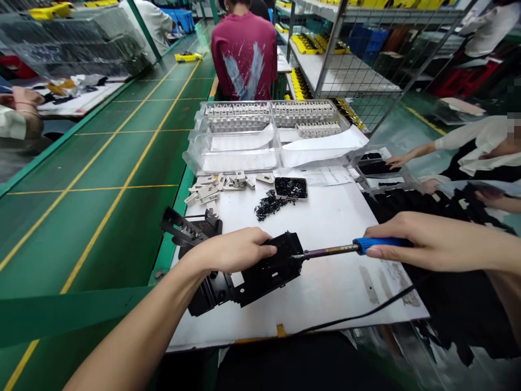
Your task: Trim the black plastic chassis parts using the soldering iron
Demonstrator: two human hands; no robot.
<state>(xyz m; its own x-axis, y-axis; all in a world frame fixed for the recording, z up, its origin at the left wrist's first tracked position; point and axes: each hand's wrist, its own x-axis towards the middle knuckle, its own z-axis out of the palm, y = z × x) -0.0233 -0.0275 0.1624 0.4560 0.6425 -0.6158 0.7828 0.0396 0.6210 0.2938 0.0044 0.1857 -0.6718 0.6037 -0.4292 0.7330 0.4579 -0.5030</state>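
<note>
My left hand (238,250) grips a black plastic housing (272,274) from above, thumb pressed on its upper face. My right hand (411,241) is closed around the blue handle of a soldering iron (331,251), held nearly level. The iron's tip meets the right end of the housing; whether it touches the plastic I cannot tell. A black cord runs down from the right side across the table edge. Behind my left wrist stands another black part (183,225) with a slotted arm. Small black pieces (268,205) lie heaped beside a filled little tray (291,188).
Loose off-white parts (207,190) lie at the table's back left. Clear plastic trays (240,142) with rows of similar parts stand behind. A green conveyor (122,141) runs along the left. Co-workers sit ahead, left and right; black parts (431,212) are piled at right.
</note>
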